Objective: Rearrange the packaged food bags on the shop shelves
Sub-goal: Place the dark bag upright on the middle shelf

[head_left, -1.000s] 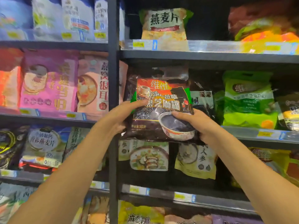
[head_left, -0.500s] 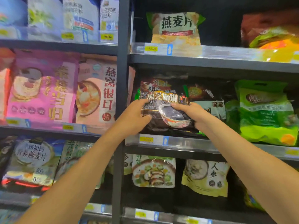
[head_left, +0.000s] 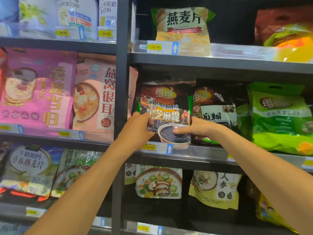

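A dark brown bag of black sesame paste, with a bowl pictured on its front, stands upright at the left end of the middle right-hand shelf. My left hand grips its lower left edge. My right hand holds its lower right corner, thumb pressed on the pictured bowl. A second, similar dark bag stands right beside it, partly behind my right hand.
A green soybean bag sits further right. An oat bag stands on the shelf above. Pink bags fill the left bay beyond the grey upright post. Vegetable and ginseng bags hang below.
Both hands have carried the sesame paste bag up and back from in front of the shelf onto the middle shelf, where it now stands upright. The view has moved closer.
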Available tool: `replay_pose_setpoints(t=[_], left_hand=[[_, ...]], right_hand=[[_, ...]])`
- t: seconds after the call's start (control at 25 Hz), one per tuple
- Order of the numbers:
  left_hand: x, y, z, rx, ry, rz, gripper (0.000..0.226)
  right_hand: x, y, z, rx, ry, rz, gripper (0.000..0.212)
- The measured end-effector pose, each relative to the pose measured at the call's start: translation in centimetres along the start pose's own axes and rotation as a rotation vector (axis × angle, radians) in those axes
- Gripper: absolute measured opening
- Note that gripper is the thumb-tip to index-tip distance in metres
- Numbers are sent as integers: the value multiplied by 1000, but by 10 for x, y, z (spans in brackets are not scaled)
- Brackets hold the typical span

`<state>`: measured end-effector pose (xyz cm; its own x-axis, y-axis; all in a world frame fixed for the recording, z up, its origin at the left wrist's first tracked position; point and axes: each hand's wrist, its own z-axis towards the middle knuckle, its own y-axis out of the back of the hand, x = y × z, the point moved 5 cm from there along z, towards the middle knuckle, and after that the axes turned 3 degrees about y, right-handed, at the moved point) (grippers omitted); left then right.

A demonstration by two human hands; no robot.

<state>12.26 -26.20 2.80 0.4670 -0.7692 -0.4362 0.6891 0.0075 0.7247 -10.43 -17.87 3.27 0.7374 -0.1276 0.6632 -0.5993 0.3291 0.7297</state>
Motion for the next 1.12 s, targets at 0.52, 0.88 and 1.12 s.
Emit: replay_pose_setpoints(t=[0.52,0.88,1.12], left_hand=[[3,-8,4,-10,125,105,31],[5,-20,35,-10,177,182,40],[6,-18,29,49,163,106,40]], right_hand=[[-10,-13,12,-12,3,-120,70],[7,-12,23,-42,-59,-164,43],[6,-17,9,0,-189,-32,42]])
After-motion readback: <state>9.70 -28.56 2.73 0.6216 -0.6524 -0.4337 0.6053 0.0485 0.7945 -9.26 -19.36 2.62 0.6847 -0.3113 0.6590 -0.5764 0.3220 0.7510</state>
